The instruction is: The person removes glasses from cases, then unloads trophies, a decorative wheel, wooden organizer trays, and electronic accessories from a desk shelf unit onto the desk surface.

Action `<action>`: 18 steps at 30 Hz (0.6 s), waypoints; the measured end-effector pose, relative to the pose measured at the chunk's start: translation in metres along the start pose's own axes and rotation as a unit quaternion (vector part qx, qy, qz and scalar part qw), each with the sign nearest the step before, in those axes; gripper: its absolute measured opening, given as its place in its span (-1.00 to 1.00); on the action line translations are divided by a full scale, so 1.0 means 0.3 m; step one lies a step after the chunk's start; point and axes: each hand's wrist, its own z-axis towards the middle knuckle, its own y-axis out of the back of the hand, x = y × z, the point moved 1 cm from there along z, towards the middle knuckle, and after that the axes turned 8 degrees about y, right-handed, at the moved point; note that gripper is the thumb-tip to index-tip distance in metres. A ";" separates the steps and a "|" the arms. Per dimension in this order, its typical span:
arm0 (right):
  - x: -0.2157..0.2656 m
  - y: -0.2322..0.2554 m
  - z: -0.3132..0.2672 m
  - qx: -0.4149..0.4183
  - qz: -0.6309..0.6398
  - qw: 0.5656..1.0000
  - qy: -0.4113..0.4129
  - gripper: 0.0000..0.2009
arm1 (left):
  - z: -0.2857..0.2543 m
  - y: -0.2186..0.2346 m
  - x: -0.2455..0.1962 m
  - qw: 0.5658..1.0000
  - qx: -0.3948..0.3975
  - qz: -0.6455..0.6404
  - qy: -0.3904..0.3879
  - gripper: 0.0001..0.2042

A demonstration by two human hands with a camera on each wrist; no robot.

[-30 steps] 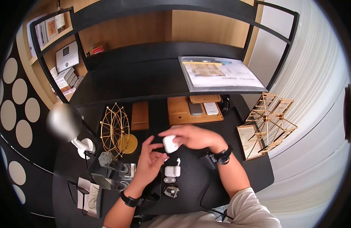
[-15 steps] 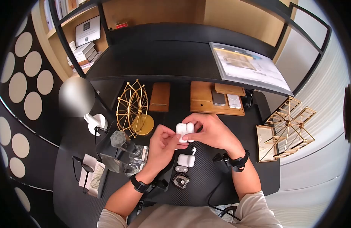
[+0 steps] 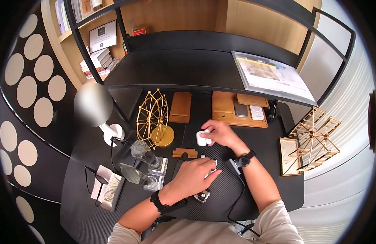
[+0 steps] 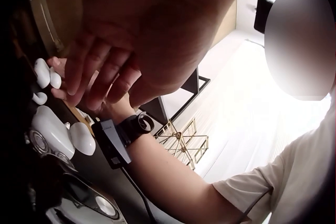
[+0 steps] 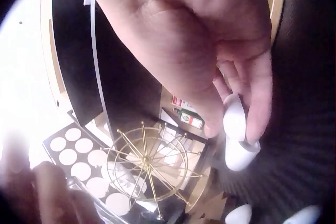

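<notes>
1. Half a second ago both hands met over one white earbud case; now they are apart, and the left hand point(image 3: 195, 175) has dropped toward the near edge of the black mat point(image 3: 220, 191), while the right hand point(image 3: 219, 133) sits at the mat's far edge.
2. Right hand's fingers are curled over the white earbud case point(image 3: 202, 138); in the right wrist view fingertip and thumb pinch its open lid point(image 5: 234, 121) from above, with the body point(image 5: 239, 154) hanging just below.
3. That case is smooth, glossy plastic, a rounded pebble shape, hinged open.
4. Left hand lies palm down on the mat's middle, fingers straight and loosely spread, covering a second white case point(image 3: 211, 172); only a sliver peeks out at the fingertips. In the left wrist view two white rounded pieces point(image 4: 52, 129) lie below the fingers.
5. Mat surface shows a fine woven, carbon-like texture.
6. Just left of the mat's far corner stands a gold wire wheel ornament point(image 3: 153, 116), thin spokes on a round brass-coloured base.
7. Beyond the mat lies a flat wooden tray point(image 3: 221, 110), matte and rectangular.
</notes>
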 end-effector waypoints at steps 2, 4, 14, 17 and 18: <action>0.007 -0.030 0.057 0.054 -0.112 0.992 0.037 -0.46 | 0.000 0.011 0.000 1.000 -0.002 -0.003 -0.003 -0.76; 0.027 -0.064 0.092 0.087 -0.133 0.982 0.101 -0.32 | 0.002 0.020 0.006 1.000 -0.004 -0.007 -0.007 -0.76; 0.104 -0.156 0.123 0.138 -0.132 0.966 0.176 -0.33 | 0.003 0.041 0.016 0.999 0.021 0.028 0.007 -0.75; 0.079 0.002 0.081 0.011 -0.255 0.944 0.209 -0.51 | 0.000 0.045 0.017 1.000 0.007 0.023 -0.001 -0.75; 0.045 0.074 0.066 -0.030 -0.334 0.920 0.202 -0.55 | 0.002 0.053 0.010 1.000 0.011 0.023 0.006 -0.75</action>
